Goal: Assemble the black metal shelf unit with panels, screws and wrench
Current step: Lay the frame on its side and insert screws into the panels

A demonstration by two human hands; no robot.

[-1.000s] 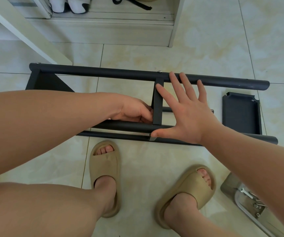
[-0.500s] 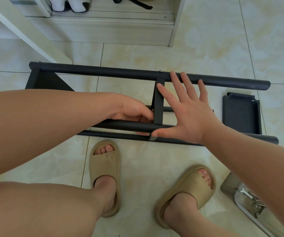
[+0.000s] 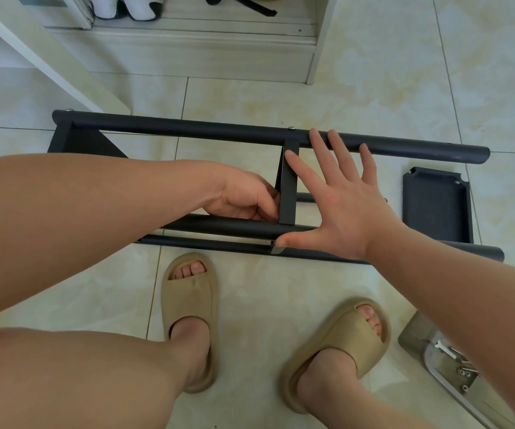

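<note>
The black shelf frame (image 3: 188,130) lies on its side on the tiled floor (image 3: 374,72), with a cross panel (image 3: 287,193) standing between its far and near tubes. Left of that panel, the left hand (image 3: 244,199) has its fingers (image 3: 270,209) curled against the panel's lower edge; whether they pinch it cannot be told. Right of the panel, the right hand (image 3: 343,209) is spread flat and released, fingers (image 3: 336,150) reaching the far tube and thumb along the near one. Farther right lies a loose black panel (image 3: 432,202).

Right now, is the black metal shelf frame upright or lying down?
Lying down: the black metal shelf frame has its long tubes running level along the beige tiled floor.
</note>
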